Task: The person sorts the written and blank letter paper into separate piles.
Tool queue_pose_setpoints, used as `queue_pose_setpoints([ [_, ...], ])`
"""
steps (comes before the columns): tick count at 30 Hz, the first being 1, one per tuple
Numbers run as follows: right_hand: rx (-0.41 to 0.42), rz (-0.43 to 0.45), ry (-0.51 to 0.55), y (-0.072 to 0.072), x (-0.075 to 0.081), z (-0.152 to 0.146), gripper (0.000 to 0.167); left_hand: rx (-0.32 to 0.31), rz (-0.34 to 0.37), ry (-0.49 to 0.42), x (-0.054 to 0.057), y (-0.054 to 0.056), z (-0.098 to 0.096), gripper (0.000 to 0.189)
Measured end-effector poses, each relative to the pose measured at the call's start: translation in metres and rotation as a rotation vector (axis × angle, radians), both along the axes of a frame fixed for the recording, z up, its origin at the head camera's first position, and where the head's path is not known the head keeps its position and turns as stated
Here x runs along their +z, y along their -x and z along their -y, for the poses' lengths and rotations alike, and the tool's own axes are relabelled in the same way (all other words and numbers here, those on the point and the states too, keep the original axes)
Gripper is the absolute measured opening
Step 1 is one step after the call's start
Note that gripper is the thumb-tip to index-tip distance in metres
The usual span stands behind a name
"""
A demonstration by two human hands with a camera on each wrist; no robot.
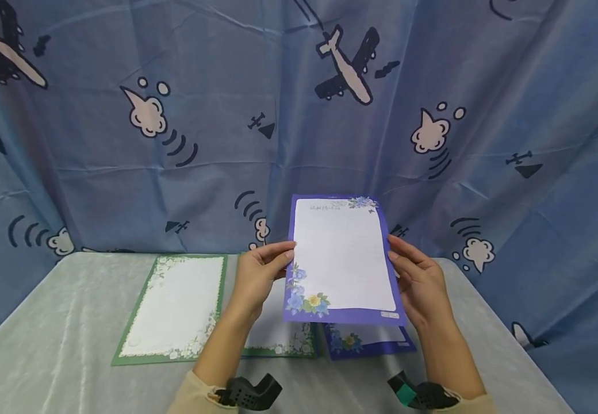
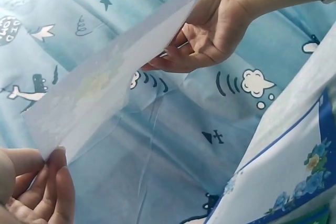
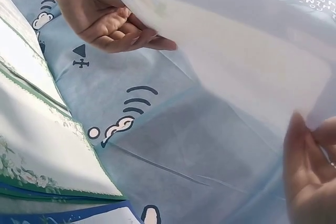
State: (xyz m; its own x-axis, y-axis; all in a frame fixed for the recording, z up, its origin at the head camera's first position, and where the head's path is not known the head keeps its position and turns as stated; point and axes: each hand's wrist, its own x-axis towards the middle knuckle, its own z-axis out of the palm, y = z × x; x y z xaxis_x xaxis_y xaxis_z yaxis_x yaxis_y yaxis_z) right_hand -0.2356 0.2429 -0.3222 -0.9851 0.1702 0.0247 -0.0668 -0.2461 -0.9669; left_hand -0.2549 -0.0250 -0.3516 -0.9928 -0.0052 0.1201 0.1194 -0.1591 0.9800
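A sheet of paper [image 1: 342,259] with a purple border and blue and yellow flowers is held up above the table. My left hand [image 1: 257,276] pinches its left edge between thumb and fingers. At the opposite edge, my right hand [image 1: 423,282] grips the paper the same way. Both wrist views show the sheet's pale back [image 2: 105,82], the left hand [image 2: 39,192] and right hand [image 3: 315,171] at its edges. Underneath, another purple-bordered sheet [image 1: 366,347] lies partly covered. Two green-bordered sheets, one on the left [image 1: 175,310] and one in the middle [image 1: 278,339], lie beside it.
The sheets lie on a table with a pale grey cloth [image 1: 45,345]. Behind it hangs a blue curtain [image 1: 216,144] printed with planes and clouds. Black bands with camera mounts are on the left wrist [image 1: 252,392] and the right wrist [image 1: 423,394].
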Motion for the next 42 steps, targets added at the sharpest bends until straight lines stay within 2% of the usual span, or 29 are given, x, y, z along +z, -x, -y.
queue_pose_setpoints([
  [13, 0.03, 0.026, 0.03, 0.002, -0.003, -0.002, 0.031, -0.01, 0.029, -0.021, -0.004, 0.002, -0.001, 0.024],
  [18, 0.045, 0.018, 0.051, 0.004, -0.005, -0.001, 0.03, 0.01, 0.04, -0.02, -0.004, 0.002, -0.002, 0.023],
  [26, 0.023, -0.003, 0.02, 0.004, -0.006, 0.002, 0.03, 0.024, 0.012, 0.012, -0.005, 0.002, -0.004, 0.022],
  [32, -0.019, 0.017, -0.108, 0.006, -0.009, 0.001, 0.034, 0.005, -0.036, 0.101, -0.01, 0.001, -0.009, 0.022],
  [37, -0.086, 0.077, -0.322, 0.009, -0.013, 0.004, 0.04, -0.003, -0.108, 0.184, -0.015, 0.0, -0.016, 0.022],
  [42, -0.13, 0.089, -0.533, 0.011, -0.018, 0.006, 0.04, 0.014, -0.138, 0.303, -0.021, -0.001, -0.022, 0.023],
])
